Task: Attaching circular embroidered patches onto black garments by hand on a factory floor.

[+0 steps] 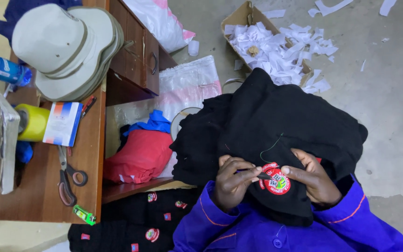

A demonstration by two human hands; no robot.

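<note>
A black knitted garment (267, 121) lies heaped over my lap. On its near fold sits a round red embroidered badge (276, 181). My left hand (233, 179) pinches a thin needle at the badge's left edge, fingers closed on it. A green thread (270, 148) runs up from the badge across the black cloth. My right hand (312, 179) grips the garment just right of the badge, thumb pressed beside it. Both blue sleeves (239, 228) show at the bottom.
A wooden desk (89, 158) on the left carries stacked pale hats (66, 46), a yellow tape roll (32, 122), scissors (67, 179), a green lighter (85, 215) and a bottle (1, 69). Red cloth (141, 156) lies under it. More badged black garments (131, 226) lie below. A cardboard box of white scraps (267, 44) sits on the floor.
</note>
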